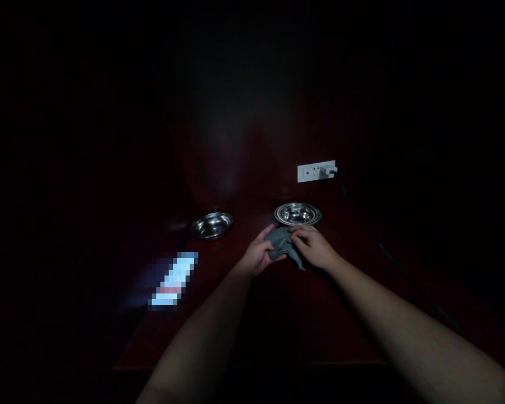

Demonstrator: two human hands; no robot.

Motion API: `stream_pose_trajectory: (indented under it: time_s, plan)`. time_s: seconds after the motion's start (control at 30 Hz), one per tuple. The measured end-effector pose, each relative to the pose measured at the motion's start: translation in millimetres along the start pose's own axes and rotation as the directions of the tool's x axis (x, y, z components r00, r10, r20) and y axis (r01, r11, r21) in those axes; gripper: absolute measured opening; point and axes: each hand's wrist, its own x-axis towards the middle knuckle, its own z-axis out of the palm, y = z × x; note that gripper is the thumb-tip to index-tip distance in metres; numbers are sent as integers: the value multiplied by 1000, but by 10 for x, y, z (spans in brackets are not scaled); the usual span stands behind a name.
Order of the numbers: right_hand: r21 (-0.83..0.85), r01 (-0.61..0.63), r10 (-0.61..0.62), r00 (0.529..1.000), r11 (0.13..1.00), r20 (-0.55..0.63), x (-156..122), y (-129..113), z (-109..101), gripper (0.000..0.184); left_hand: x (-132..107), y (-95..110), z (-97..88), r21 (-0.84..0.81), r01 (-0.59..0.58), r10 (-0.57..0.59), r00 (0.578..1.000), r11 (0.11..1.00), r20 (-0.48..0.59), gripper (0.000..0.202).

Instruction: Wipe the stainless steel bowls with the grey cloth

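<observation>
A grey-green cloth (283, 242) is held between my two hands above the dark red table, one corner hanging down on the right. My left hand (258, 254) grips it from the left, thumb on top and fingers beneath. With fingertips pinched together, my right hand (314, 246) holds the cloth's right side. Whether anything lies under the cloth I cannot tell. Just beyond my hands stand shiny steel bowls (297, 214), seemingly nested in a stack. Another steel bowl (212, 225) sits farther left, apart from both hands.
The room is very dark around the red table (320, 342). A bright, pixelated screen (174, 281) lies at the left. On the back wall is a white socket panel (309, 172) with a plug (328, 169) in it. A dark cable (398, 266) runs down the right side.
</observation>
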Motion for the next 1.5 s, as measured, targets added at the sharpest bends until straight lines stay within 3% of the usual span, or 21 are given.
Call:
stream_pose_trajectory:
  time_s: [0.1, 0.17, 0.37, 0.73, 0.77, 0.87, 0.93, 1.07, 1.13, 1.2, 1.23, 1.27, 1.3, 1.33, 1.37, 1.5]
  plan:
    - [-35, -45, 42, 995, 998, -92, 18, -26, -43, 23, 22, -36, 20, 49, -58, 60, 997, 997, -38, 80]
    - [2, -50, 50, 994, 999, -95, 24, -44, -66, 23, 45, -59, 15, 81, -86, 90, 994, 993, -59, 79]
    - [118, -4, -2, 999, 993, 50, -2, -148, -74, 20, 80, -83, 4, 67, -107, 115, 986, 992, -124, 73]
    - [114, 139, -162, 962, 984, 222, -50, -188, -86, 12, 55, -48, 92, 8, -107, 106, 975, 994, -194, 57]
    - [103, 133, -154, 959, 986, 236, -55, -190, -79, 18, 44, -39, 105, -23, -109, 103, 975, 994, -195, 54]
    - [62, 108, -120, 959, 992, 258, -68, -221, -39, 59, -1, 3, 161, -185, -102, 75, 986, 977, -146, 52]
    - [42, 111, -118, 960, 993, 253, -70, -249, -7, 69, -38, 43, 210, -283, -79, 53, 994, 956, -98, 51]
    - [19, 60, -63, 969, 998, 237, -54, -253, 9, 23, -91, 143, 248, -289, 28, -35, 999, 957, -18, 50]
    - [18, -40, 36, 977, 999, 209, -40, -212, -7, 18, -92, 212, 177, -200, 87, -90, 996, 976, -7, 58]
    - [56, -186, 175, 972, 981, 157, -25, -152, -16, 22, -82, 313, 23, 34, 73, -69, 992, 997, -106, 65]
    - [91, -233, 222, 968, 968, 112, -18, -119, -14, 23, -76, 380, -82, 228, 8, 38, 980, 974, -197, 62]
    - [143, -275, 267, 961, 951, 76, -10, -90, -6, 24, -71, 458, -202, 466, -68, 205, 946, 882, -251, 57]
    - [215, -319, 315, 947, 923, 54, -3, -65, 8, 22, -67, 546, -330, 696, -111, 367, 902, 710, -230, 52]
    - [299, -366, 368, 929, 881, 52, 4, -47, 25, 20, -66, 642, -463, 873, -93, 468, 868, 479, -164, 47]
    - [386, -416, 425, 903, 823, 66, 9, -38, 43, 19, -66, 741, -593, 972, -3, 496, 860, 236, -118, 43]
    - [635, -547, 588, 789, 545, 175, 14, -73, 90, 16, -62, 1078, -992, 984, 163, 405, 897, 73, -179, 34]
